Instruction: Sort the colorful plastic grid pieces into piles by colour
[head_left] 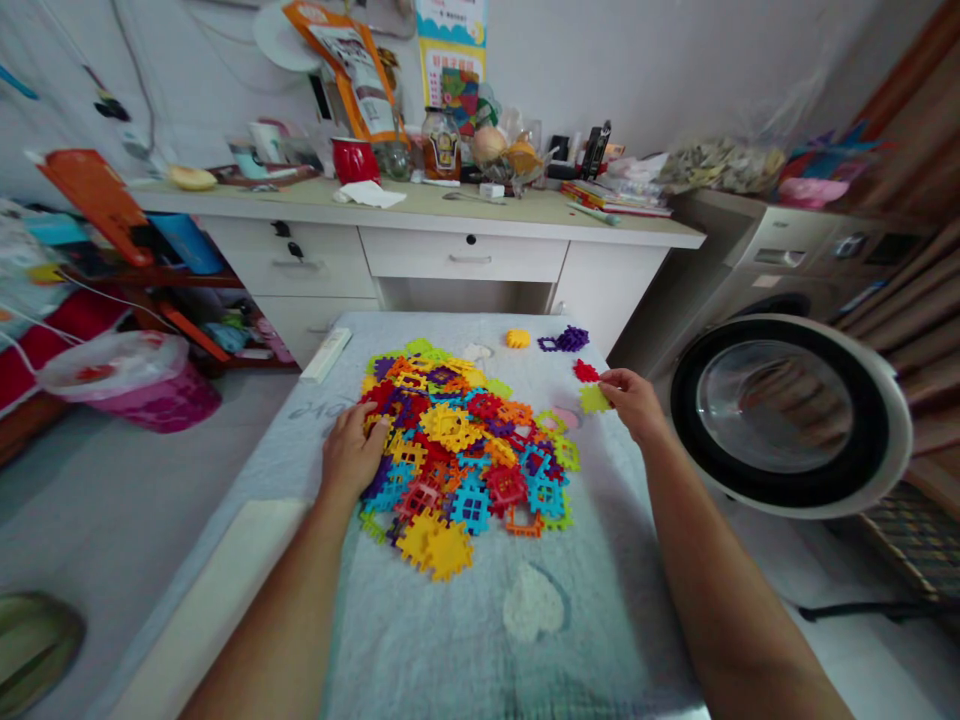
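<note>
A heap of colourful plastic interlocking tiles (465, 450) lies on a pale blue cloth (465, 620) spread over a low table. My left hand (352, 455) rests on the heap's left edge, fingers curled among the pieces. My right hand (634, 400) is at the cloth's right side, fingers pinched on a light green tile (594, 399). Just above it lies a red tile (585, 371). Further back lie purple tiles (566, 340) and a yellow tile (517, 338).
A white desk (465, 255) crowded with jars, cups and bags stands behind the table. A washing machine with its round door (787, 415) open is at the right. A pink bin with a plastic bag (127, 385) sits at the left.
</note>
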